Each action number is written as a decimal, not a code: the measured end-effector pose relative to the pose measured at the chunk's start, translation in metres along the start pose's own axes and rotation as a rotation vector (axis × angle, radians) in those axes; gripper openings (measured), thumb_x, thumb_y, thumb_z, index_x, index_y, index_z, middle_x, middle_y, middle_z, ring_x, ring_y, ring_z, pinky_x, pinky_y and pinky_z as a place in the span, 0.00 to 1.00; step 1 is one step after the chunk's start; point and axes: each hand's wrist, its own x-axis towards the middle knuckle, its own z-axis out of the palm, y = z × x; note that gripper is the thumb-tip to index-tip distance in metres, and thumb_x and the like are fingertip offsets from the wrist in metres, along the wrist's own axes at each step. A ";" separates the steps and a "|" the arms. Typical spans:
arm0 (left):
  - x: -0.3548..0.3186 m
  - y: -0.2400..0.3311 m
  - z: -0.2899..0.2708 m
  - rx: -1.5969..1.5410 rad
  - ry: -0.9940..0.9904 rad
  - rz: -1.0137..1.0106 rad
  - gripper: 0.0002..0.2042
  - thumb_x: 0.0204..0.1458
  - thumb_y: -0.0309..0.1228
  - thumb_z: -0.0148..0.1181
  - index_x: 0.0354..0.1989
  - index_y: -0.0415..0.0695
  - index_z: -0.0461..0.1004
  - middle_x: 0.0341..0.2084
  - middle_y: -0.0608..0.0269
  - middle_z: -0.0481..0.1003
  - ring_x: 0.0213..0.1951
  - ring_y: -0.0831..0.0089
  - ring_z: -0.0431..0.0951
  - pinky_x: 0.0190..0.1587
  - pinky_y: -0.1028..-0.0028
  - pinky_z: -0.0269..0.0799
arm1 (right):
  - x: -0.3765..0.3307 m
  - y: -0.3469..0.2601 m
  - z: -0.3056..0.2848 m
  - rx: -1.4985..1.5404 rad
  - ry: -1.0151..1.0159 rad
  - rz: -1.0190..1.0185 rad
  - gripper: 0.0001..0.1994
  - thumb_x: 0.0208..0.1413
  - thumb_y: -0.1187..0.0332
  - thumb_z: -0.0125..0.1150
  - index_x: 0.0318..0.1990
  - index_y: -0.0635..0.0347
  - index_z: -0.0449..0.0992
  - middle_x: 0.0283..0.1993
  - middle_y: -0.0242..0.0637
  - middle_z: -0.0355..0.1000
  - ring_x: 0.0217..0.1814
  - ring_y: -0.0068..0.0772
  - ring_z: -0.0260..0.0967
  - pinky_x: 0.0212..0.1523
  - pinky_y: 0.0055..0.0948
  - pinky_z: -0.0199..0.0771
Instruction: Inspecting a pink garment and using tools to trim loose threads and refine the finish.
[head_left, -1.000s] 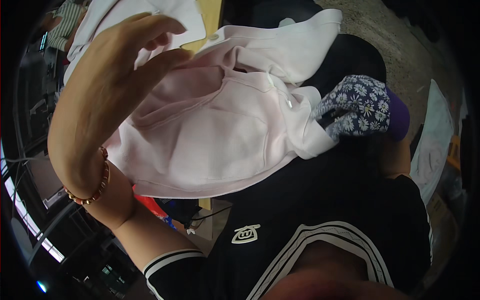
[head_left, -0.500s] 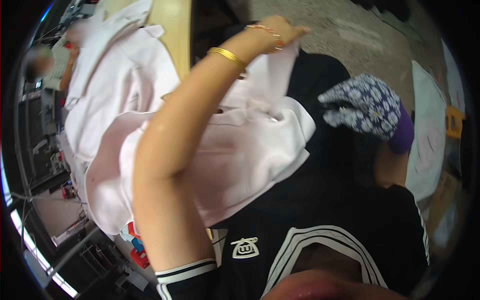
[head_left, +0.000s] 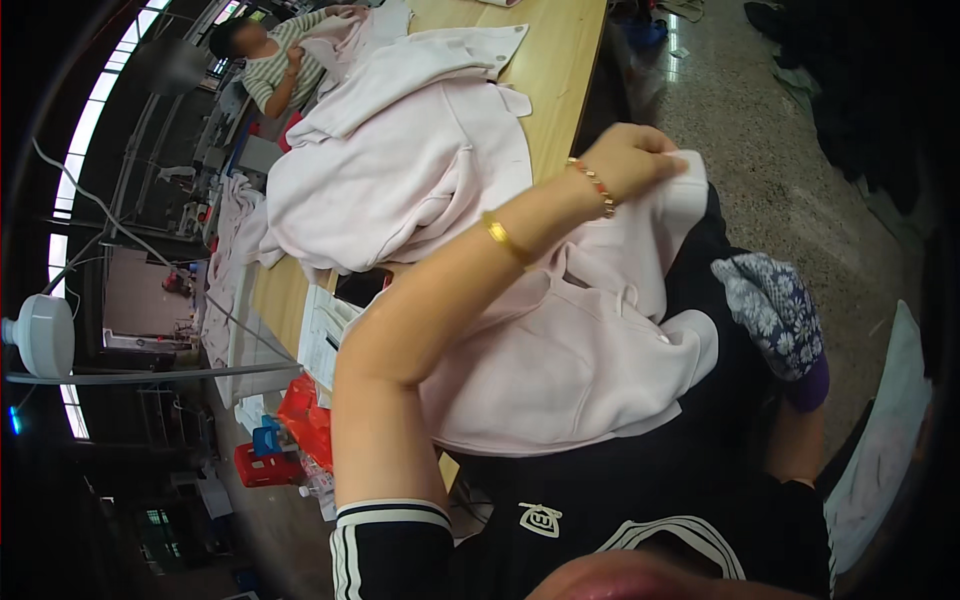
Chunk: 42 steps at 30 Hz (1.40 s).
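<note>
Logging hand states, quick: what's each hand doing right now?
Left hand: closed, holding the edge of the pale pink garment.
Right hand: inside a floral covering; open or closed cannot be told.

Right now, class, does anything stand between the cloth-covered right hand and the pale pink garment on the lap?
Nothing visible does: only a gap separates the right hand from the pale pink garment, with black clothing showing beneath.

black top (head_left: 620, 485) | striped sleeve (head_left: 392, 535) | white emblem (head_left: 541, 520) | gold bangle (head_left: 505, 237) | beaded bracelet (head_left: 593, 186) | floral hand covering (head_left: 775, 305), purple cuff (head_left: 808, 388)
</note>
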 end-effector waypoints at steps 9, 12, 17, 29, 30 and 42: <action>-0.116 -0.005 -0.062 -0.465 0.242 -0.015 0.12 0.59 0.34 0.55 0.45 0.39 0.74 0.35 0.68 0.77 0.36 0.83 0.76 0.41 0.82 0.70 | 0.087 -0.030 0.023 0.116 0.286 -0.424 0.17 0.57 0.60 0.56 0.49 0.61 0.76 0.44 0.41 0.76 0.40 0.33 0.73 0.42 0.29 0.72; -0.120 -0.022 -0.052 -0.578 0.345 0.037 0.13 0.58 0.38 0.57 0.42 0.40 0.76 0.31 0.70 0.76 0.33 0.85 0.73 0.38 0.83 0.66 | 0.109 -0.045 0.041 -0.227 0.311 -0.660 0.15 0.54 0.63 0.60 0.47 0.57 0.78 0.48 0.44 0.75 0.43 0.37 0.74 0.44 0.33 0.72; -0.119 -0.035 -0.046 -0.521 0.323 0.041 0.14 0.59 0.38 0.55 0.41 0.38 0.76 0.30 0.71 0.76 0.33 0.86 0.72 0.36 0.84 0.67 | 0.112 -0.036 0.055 -0.388 0.152 -0.806 0.21 0.56 0.58 0.58 0.52 0.62 0.75 0.42 0.39 0.78 0.40 0.33 0.75 0.43 0.28 0.73; -0.114 -0.035 -0.027 -0.242 0.298 0.034 0.13 0.61 0.36 0.51 0.35 0.37 0.73 0.21 0.67 0.72 0.23 0.78 0.71 0.27 0.78 0.67 | 0.101 -0.002 0.051 -0.470 0.194 -0.780 0.17 0.50 0.65 0.65 0.47 0.59 0.78 0.46 0.43 0.77 0.43 0.38 0.75 0.46 0.32 0.73; -0.111 -0.031 -0.024 -0.252 0.282 0.038 0.13 0.61 0.36 0.51 0.35 0.37 0.73 0.21 0.67 0.72 0.23 0.78 0.71 0.27 0.78 0.67 | 0.099 -0.003 0.046 -0.499 0.191 -0.772 0.16 0.50 0.65 0.65 0.47 0.59 0.78 0.46 0.43 0.77 0.43 0.38 0.75 0.46 0.33 0.73; -0.109 -0.039 -0.019 -0.448 0.190 -0.028 0.10 0.62 0.34 0.52 0.37 0.40 0.75 0.22 0.79 0.68 0.24 0.91 0.61 0.26 0.88 0.56 | 0.098 -0.002 0.055 -0.641 0.053 -0.827 0.13 0.52 0.66 0.62 0.44 0.57 0.79 0.45 0.48 0.76 0.42 0.44 0.74 0.45 0.36 0.72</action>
